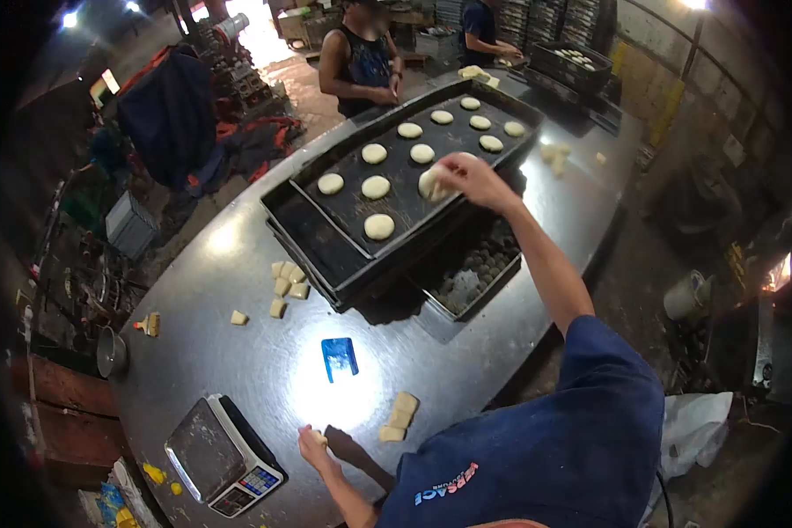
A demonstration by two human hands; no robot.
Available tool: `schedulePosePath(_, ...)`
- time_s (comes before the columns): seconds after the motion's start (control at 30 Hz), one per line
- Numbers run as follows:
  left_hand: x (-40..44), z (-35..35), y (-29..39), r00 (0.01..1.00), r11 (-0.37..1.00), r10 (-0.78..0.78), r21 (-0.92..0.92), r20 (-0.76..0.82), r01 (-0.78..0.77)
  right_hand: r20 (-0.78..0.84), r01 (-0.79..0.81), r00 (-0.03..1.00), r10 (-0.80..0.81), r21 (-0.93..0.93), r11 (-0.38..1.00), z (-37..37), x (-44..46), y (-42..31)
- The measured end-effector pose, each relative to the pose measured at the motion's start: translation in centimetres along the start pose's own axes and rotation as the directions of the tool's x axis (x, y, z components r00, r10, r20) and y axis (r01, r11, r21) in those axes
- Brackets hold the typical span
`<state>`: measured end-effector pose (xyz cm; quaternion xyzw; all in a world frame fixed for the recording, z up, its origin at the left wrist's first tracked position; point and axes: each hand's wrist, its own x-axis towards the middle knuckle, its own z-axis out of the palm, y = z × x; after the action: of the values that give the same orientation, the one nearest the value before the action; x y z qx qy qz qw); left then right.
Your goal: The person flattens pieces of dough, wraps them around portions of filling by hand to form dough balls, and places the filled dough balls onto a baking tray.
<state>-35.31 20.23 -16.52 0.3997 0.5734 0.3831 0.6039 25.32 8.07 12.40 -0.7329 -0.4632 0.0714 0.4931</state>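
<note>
Dough rounds [376, 187], pale and flattened: spaced apart in a large dark tray [321, 239], which stood on the metal surface [211, 352]; a thin bar divided off the tray's bare left end

Right hand [469, 180]: reached over the tray's near side, fingers curled nearly closed around one held dough round [433, 185]

Left hand [314, 447]: low over the near part of the surface, fingers bent in, a small dough piece [321, 437] between thumb and fingers

Dough cubes [290, 282]: grouped just off the tray's left corner, with one loose cube [239, 318] apart to their left

Dough strip [401, 414]: lay right of the left hand

Blue scraper [339, 356]: flat, between the tray and the left hand

Digital scale [229, 458]: left of the left hand, its dark plate bare

Brush [149, 325] and metal bowl [112, 352]: at the surface's left edge

Lower tray [453, 317]: partly beneath the large tray, contents dark and rounded, too small to identify

Two persons: one [358, 66] beyond the large tray, another [484, 31] farther back by a far tray [572, 60]
</note>
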Motion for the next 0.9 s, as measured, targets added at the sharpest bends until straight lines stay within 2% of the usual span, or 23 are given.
schedulePosePath(0.07, -0.5, -0.7, 1.0, 0.998, 0.986, -0.054, -0.156, 0.033, 0.058, -0.209, 0.038, 0.977, -0.038, -0.006, 0.999, -1.5, 5.2, 2.1)
schedulePosePath(0.1, -0.8, -0.6, 1.0, 0.997, 0.971, -0.071, -0.227, 0.043, 0.079, -0.336, 0.066, 0.936, -0.103, -0.119, 0.991, -2.0, 7.3, 2.5)
schedulePosePath(0.13, -1.2, -0.4, 1.1, 0.994, 0.950, -0.089, -0.295, 0.056, 0.102, -0.448, 0.103, 0.879, -0.164, -0.156, 0.982, -2.2, 9.2, 3.1)
schedulePosePath(0.17, -1.6, -0.2, 1.1, 0.993, 0.963, -0.055, -0.257, 0.102, 0.080, -0.551, 0.132, 0.805, -0.220, -0.194, 0.972, -2.2, 10.9, 3.7)
schedulePosePath(0.23, -2.6, 0.8, 1.6, 0.982, 0.984, 0.010, -0.179, 0.189, 0.025, -0.698, 0.094, 0.637, -0.328, -0.352, 0.931, -1.9, 14.2, 5.9)
schedulePosePath(0.27, -3.2, 1.6, 2.0, 0.975, 0.991, 0.030, -0.134, 0.221, 0.000, -0.753, 0.103, 0.598, -0.273, -0.266, 0.959, -1.4, 15.0, 6.8)
schedulePosePath(0.3, -4.2, 3.0, 2.7, 0.967, 0.996, 0.046, -0.091, 0.249, -0.024, -0.771, 0.022, 0.549, -0.321, -0.371, 0.928, -1.3, 16.0, 8.5)
schedulePosePath(0.37, -5.9, 5.6, 4.6, 0.962, 0.998, 0.053, -0.034, 0.268, -0.046, -0.824, 0.021, 0.481, -0.299, -0.330, 0.944, -0.3, 18.1, 14.1)
schedulePosePath(0.43, -7.1, 7.7, 6.4, 0.963, 1.000, 0.028, 0.007, 0.267, -0.031, -0.577, -0.261, 0.809, -0.114, -0.527, 0.809, 1.0, 17.6, 20.3)
schedulePosePath(0.47, -7.0, 8.0, 6.6, 0.952, 0.999, 0.036, 0.003, 0.303, -0.038, -0.435, -0.348, 0.899, 0.047, -0.646, 0.680, 1.4, 16.7, 22.1)
schedulePosePath(0.5, -6.8, 8.2, 6.5, 0.946, 0.998, 0.035, 0.035, 0.323, -0.049, -0.392, -0.365, 0.911, 0.129, -0.618, 0.696, 1.2, 16.3, 21.9)
schedulePosePath(0.57, -6.2, 8.1, 5.9, 0.931, 0.993, 0.024, 0.098, 0.363, -0.064, -0.288, -0.407, 0.913, 0.291, -0.567, 0.716, 1.0, 15.3, 20.1)
schedulePosePath(0.6, -5.9, 8.3, 5.4, 0.942, 0.994, 0.048, 0.075, 0.333, -0.077, -0.441, -0.344, 0.891, 0.111, -0.493, 0.799, 1.2, 14.4, 19.6)
schedulePosePath(0.63, -5.6, 8.4, 4.6, 0.950, 0.994, 0.069, 0.055, 0.303, -0.090, -0.475, -0.226, 0.878, 0.062, -0.297, 0.928, 1.1, 13.0, 18.2)
schedulePosePath(0.67, -5.6, 8.3, 4.0, 0.957, 0.994, 0.086, 0.042, 0.276, -0.101, -0.522, -0.089, 0.853, 0.030, -0.088, 0.992, 0.6, 10.5, 15.2)
schedulePosePath(0.7, -5.8, 8.5, 3.8, 0.959, 0.999, 0.038, -0.043, 0.282, -0.027, -0.578, 0.067, 0.816, 0.012, 0.116, 0.991, 0.4, 7.8, 12.6)
schedulePosePath(0.77, -6.0, 9.1, 3.7, 0.952, 0.970, -0.049, -0.212, 0.303, 0.118, -0.762, 0.047, 0.642, -0.090, -0.078, 0.996, 1.7, 1.5, 9.4)
schedulePosePath(0.8, -5.3, 8.9, 2.7, 0.936, 0.945, -0.069, -0.279, 0.346, 0.173, -0.819, 0.009, 0.571, -0.056, -0.062, 0.998, 2.9, -1.2, 10.8)
schedulePosePath(0.83, -5.7, 9.3, 3.0, 0.929, 0.961, -0.057, -0.231, 0.365, 0.150, -0.869, -0.022, 0.495, -0.026, -0.042, 0.999, 4.3, -3.6, 12.8)
schedulePosePath(0.9, -7.4, 11.7, 4.7, 0.916, 0.985, -0.029, -0.145, 0.400, 0.095, -0.806, -0.196, 0.586, 0.079, -0.046, 0.980, 6.7, -9.1, 13.9)
